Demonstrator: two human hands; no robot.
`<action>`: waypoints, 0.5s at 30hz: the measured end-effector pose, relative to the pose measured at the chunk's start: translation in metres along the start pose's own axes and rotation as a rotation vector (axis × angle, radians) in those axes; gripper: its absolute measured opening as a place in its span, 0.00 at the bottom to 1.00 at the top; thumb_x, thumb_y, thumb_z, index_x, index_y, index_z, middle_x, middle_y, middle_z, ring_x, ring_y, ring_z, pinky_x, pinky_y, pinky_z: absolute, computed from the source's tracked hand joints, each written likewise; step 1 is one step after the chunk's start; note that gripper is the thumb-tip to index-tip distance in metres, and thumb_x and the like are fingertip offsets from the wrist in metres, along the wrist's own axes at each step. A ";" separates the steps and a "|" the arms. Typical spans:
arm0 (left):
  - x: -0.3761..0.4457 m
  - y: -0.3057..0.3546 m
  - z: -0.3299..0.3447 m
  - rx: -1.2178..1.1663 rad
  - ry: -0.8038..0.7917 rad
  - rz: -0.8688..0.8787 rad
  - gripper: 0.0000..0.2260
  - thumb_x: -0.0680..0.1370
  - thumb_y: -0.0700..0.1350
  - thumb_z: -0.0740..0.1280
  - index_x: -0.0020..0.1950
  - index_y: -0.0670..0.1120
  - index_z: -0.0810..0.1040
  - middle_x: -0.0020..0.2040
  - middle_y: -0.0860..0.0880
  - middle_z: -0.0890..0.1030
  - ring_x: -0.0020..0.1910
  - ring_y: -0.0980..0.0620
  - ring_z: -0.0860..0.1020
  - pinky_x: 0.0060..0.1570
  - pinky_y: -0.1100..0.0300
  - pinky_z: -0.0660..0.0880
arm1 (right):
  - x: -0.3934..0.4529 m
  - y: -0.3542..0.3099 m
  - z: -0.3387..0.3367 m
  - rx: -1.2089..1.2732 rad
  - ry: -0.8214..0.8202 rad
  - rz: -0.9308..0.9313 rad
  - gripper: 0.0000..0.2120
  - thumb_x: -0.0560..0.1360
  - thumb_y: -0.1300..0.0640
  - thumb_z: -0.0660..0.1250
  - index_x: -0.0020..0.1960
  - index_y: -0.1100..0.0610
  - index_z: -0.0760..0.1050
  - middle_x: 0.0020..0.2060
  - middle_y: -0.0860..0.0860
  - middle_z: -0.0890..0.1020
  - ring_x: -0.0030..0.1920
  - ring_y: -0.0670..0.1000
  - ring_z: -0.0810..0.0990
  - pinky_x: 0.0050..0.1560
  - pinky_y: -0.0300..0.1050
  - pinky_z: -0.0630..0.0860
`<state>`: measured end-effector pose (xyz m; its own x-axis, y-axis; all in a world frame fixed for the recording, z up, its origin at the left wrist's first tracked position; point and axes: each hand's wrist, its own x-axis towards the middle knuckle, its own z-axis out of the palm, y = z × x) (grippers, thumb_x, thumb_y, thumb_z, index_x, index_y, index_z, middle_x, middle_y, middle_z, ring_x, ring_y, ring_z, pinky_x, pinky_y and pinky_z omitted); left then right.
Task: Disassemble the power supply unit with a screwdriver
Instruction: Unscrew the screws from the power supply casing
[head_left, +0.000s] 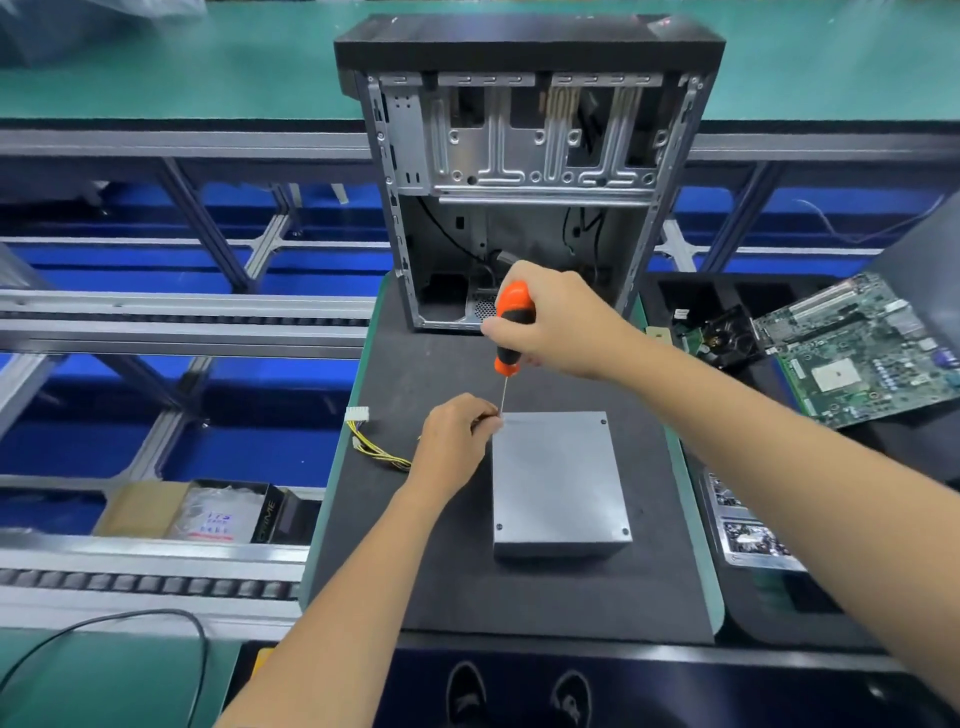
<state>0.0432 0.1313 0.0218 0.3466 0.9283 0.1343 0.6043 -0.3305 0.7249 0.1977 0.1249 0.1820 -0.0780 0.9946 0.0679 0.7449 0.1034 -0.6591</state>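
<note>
At the lower left of the frame a cardboard box (140, 508) with a plastic bag in it sits on the conveyor rails. Just right of it, at the left edge of my desk (415, 571), a bundle of yellow wires (376, 449) with a white plug lies on the dark mat.

My left hand (457, 441) is in the middle of the frame, fingers curled in and pinched together at the upper left corner of the power supply (558, 480), right where the screwdriver tip comes down. I cannot tell whether the fingertips hold a screw or only steady the shaft. The power supply is a plain grey metal box lying flat on the mat in the centre, with screws visible at its other three top corners.

Above it my right hand (561, 319) is clenched around the orange and black handle of the screwdriver (511, 327), which stands nearly upright, its thin shaft pointing down at that corner.

Behind stands an open computer case (524, 171). At the right edge a green circuit board (862, 345) rests tilted in a black tray.
</note>
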 end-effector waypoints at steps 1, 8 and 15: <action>0.000 0.000 0.001 0.007 -0.002 -0.003 0.05 0.76 0.44 0.69 0.48 0.44 0.82 0.44 0.50 0.82 0.42 0.52 0.78 0.45 0.53 0.78 | 0.001 0.000 -0.002 0.005 -0.010 -0.002 0.11 0.74 0.48 0.68 0.48 0.55 0.71 0.36 0.51 0.81 0.33 0.51 0.82 0.33 0.47 0.79; -0.001 -0.001 0.002 -0.014 -0.002 -0.021 0.04 0.76 0.44 0.69 0.48 0.45 0.81 0.45 0.50 0.82 0.42 0.53 0.78 0.45 0.57 0.78 | 0.003 0.000 -0.003 0.061 -0.003 0.014 0.14 0.74 0.48 0.70 0.46 0.56 0.70 0.37 0.53 0.81 0.31 0.48 0.83 0.35 0.48 0.82; -0.004 -0.002 0.004 -0.080 0.017 -0.095 0.03 0.77 0.41 0.68 0.47 0.45 0.82 0.42 0.51 0.82 0.37 0.55 0.79 0.45 0.56 0.79 | 0.002 0.001 0.002 0.024 0.026 0.026 0.14 0.75 0.46 0.68 0.45 0.53 0.67 0.39 0.53 0.79 0.36 0.52 0.83 0.33 0.46 0.80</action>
<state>0.0432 0.1276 0.0171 0.2781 0.9577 0.0737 0.5744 -0.2273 0.7864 0.1968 0.1266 0.1799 -0.0408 0.9967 0.0698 0.7304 0.0775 -0.6786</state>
